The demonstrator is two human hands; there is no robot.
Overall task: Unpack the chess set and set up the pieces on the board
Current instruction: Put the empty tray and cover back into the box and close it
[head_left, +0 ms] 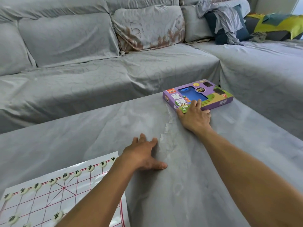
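Chess box (199, 95), one, under flat right hand (195, 117); left hand (144, 154) spread; nine back-row pieces (65, 176)

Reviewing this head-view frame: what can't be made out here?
- White paper board with red grid: near part cut off by the bottom edge, middle hidden by the left forearm.
- Purple cardboard chess box: near corner covered by the right hand; contents unseen.
- Round white pieces: characters too small to read.
- Left hand: whether it touches the cloth is unclear.
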